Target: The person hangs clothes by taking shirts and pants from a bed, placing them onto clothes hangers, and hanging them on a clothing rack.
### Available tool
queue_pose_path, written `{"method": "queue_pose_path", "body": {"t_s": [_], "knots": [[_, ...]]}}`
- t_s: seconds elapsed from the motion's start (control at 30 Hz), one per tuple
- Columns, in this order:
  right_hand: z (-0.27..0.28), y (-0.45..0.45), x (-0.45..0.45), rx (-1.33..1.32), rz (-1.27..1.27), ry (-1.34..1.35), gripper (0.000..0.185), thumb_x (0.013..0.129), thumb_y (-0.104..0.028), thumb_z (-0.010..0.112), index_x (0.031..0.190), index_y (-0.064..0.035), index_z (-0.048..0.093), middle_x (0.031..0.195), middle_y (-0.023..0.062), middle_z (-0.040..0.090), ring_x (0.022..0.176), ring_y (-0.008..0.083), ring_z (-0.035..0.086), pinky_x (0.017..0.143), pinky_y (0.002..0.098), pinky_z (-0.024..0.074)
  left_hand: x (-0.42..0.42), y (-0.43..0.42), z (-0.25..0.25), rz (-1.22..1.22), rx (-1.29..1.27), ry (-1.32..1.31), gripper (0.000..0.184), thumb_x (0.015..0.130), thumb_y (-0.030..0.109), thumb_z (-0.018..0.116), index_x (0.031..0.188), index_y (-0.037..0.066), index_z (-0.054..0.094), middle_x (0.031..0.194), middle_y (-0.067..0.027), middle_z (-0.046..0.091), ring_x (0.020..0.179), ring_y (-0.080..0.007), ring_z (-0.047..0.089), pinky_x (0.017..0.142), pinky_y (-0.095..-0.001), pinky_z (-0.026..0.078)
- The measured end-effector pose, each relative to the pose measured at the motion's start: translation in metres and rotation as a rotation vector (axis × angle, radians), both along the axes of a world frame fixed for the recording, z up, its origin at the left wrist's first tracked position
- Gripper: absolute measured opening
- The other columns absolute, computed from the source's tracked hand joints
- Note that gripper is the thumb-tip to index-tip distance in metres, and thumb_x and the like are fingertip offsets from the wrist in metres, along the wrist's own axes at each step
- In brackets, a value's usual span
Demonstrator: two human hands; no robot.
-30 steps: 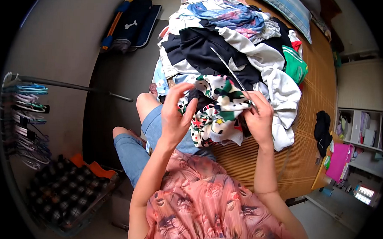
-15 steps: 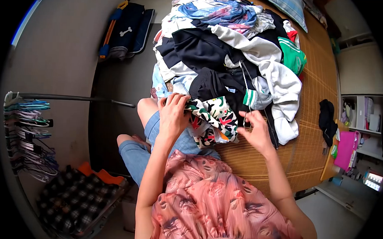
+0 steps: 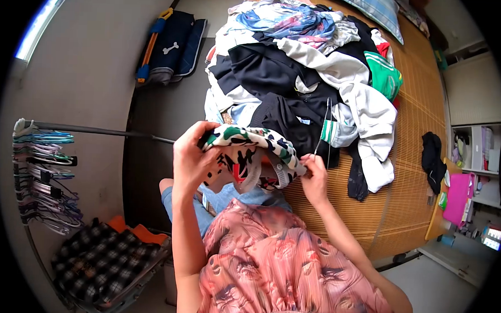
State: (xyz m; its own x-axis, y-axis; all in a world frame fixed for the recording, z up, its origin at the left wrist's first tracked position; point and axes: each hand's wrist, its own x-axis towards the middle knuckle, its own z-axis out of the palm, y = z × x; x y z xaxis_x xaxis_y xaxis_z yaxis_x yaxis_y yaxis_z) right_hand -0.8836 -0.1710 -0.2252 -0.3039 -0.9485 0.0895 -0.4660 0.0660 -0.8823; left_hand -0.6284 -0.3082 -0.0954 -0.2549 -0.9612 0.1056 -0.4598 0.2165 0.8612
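Note:
A patterned garment (image 3: 254, 137) in white, green, black and red is stretched out above my lap, its opening and pale lining turned towards me. My left hand (image 3: 193, 154) grips its left end, with the thumb in front of the cloth. At the other end, my right hand (image 3: 315, 181) pinches the edge between fingers and thumb. Rising from beside my right fingers is a thin pale loop (image 3: 324, 126), a cord or a wire hanger; whether I hold it is unclear. Black clothing (image 3: 282, 114) lies just behind the garment.
A big heap of clothes, with a white garment (image 3: 368, 113) and a green one (image 3: 384, 74), covers much of the bamboo mat (image 3: 415, 101). Several hangers (image 3: 45, 177) hang on a rack at left. A plaid cloth (image 3: 103, 262) lies below them. Black cloth (image 3: 431, 161) sits at right.
The bunched garment has been lifted and spread wide between my hands. My left hand moved left; my right hand went from open fingers to pinching its edge.

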Motion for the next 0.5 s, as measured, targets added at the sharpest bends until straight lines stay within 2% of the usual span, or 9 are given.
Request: {"method": "queue_pose_path", "body": {"t_s": [0.03, 0.07, 0.13, 0.17, 0.27, 0.33, 0.4, 0.43, 0.5], "knots": [[0.025, -0.006, -0.004, 0.021, -0.027, -0.055, 0.030, 0.069, 0.020, 0.051, 0.091, 0.0018, 0.059, 0.099, 0.0109, 0.056, 0.091, 0.0226, 0.059, 0.074, 0.0274, 0.0474, 0.006, 0.002, 0.007, 0.013, -0.076, -0.010, 0.028, 0.071, -0.007, 0.068, 0.098, -0.003, 0.062, 0.085, -0.0051, 0.065, 0.079, -0.0107, 0.062, 0.073, -0.0236, 0.050], [0.035, -0.010, -0.014, -0.095, -0.024, -0.042, 0.033, 0.071, 0.022, 0.045, 0.093, 0.0014, 0.058, 0.103, 0.0103, 0.058, 0.091, 0.0199, 0.058, 0.073, 0.0264, 0.0464, 0.018, 0.002, 0.003, 0.045, -0.087, 0.015, 0.029, 0.069, -0.006, 0.071, 0.097, -0.003, 0.062, 0.085, -0.0057, 0.065, 0.079, -0.0108, 0.062, 0.073, -0.0238, 0.050], [0.060, -0.016, -0.030, -0.253, -0.078, -0.128, 0.032, 0.078, 0.021, 0.039, 0.096, -0.0005, 0.055, 0.102, 0.0106, 0.061, 0.093, 0.0195, 0.058, 0.085, 0.0291, 0.0454, 0.031, 0.008, 0.018, 0.067, -0.107, -0.082, 0.031, 0.065, -0.006, 0.071, 0.095, -0.003, 0.063, 0.086, -0.0101, 0.067, 0.076, -0.0183, 0.065, 0.072, -0.0265, 0.051], [0.080, -0.016, -0.036, -0.251, -0.098, -0.229, 0.028, 0.082, 0.018, 0.038, 0.095, 0.0000, 0.054, 0.097, 0.0107, 0.061, 0.094, 0.0201, 0.058, 0.090, 0.0296, 0.0436, 0.035, 0.013, 0.027, 0.058, -0.062, -0.091, 0.029, 0.066, -0.003, 0.074, 0.093, -0.003, 0.064, 0.082, -0.0087, 0.067, 0.072, -0.0148, 0.063, 0.069, -0.0254, 0.050], [0.134, -0.014, -0.057, -0.373, -0.074, 0.136, 0.011, 0.084, 0.001, 0.049, 0.091, 0.0016, 0.057, 0.090, 0.0100, 0.059, 0.086, 0.0214, 0.056, 0.083, 0.0323, 0.0437, 0.059, 0.018, 0.055, -0.166, 0.212, -0.003, 0.032, 0.066, 0.009, 0.080, 0.090, -0.005, 0.064, 0.072, -0.0042, 0.062, 0.067, -0.0065, 0.057, 0.064, -0.0225, 0.047], [0.174, -0.013, -0.065, -0.416, -0.008, 0.304, 0.012, 0.088, -0.002, 0.048, 0.091, 0.0037, 0.058, 0.085, 0.0119, 0.060, 0.076, 0.0224, 0.059, 0.072, 0.0319, 0.0468, 0.066, 0.016, 0.070, -0.206, 0.350, 0.165, 0.033, 0.067, 0.015, 0.080, 0.088, -0.004, 0.064, 0.074, -0.0020, 0.063, 0.069, -0.0055, 0.057, 0.064, -0.0220, 0.048], [0.196, -0.016, -0.066, -0.411, -0.020, 0.317, 0.013, 0.090, -0.002, 0.047, 0.091, 0.0044, 0.058, 0.082, 0.0124, 0.062, 0.073, 0.0229, 0.061, 0.068, 0.0309, 0.0478, 0.059, 0.006, 0.074, -0.080, 0.301, 0.235, 0.031, 0.070, 0.016, 0.078, 0.091, -0.003, 0.064, 0.077, -0.0012, 0.063, 0.070, -0.0062, 0.057, 0.065, -0.0214, 0.048], [0.197, -0.021, -0.061, -0.471, -0.063, 0.424, 0.013, 0.091, 0.001, 0.045, 0.092, 0.0048, 0.058, 0.080, 0.0121, 0.062, 0.073, 0.0226, 0.062, 0.068, 0.0314, 0.0483, 0.051, -0.003, 0.067, 0.046, 0.181, 0.187, 0.028, 0.076, 0.015, 0.075, 0.093, -0.003, 0.064, 0.081, -0.0011, 0.064, 0.072, -0.0067, 0.058, 0.067, -0.0213, 0.049], [0.192, -0.037, -0.057, -0.448, -0.050, 0.552, 0.017, 0.084, 0.009, 0.049, 0.095, 0.0037, 0.060, 0.088, 0.0145, 0.063, 0.080, 0.0273, 0.064, 0.071, 0.0332, 0.0491, 0.036, -0.025, 0.033, 0.243, 0.022, 0.154, 0.031, 0.081, 0.012, 0.073, 0.106, -0.003, 0.062, 0.081, -0.0029, 0.062, 0.074, -0.0080, 0.058, 0.067, -0.0227, 0.049]]}}
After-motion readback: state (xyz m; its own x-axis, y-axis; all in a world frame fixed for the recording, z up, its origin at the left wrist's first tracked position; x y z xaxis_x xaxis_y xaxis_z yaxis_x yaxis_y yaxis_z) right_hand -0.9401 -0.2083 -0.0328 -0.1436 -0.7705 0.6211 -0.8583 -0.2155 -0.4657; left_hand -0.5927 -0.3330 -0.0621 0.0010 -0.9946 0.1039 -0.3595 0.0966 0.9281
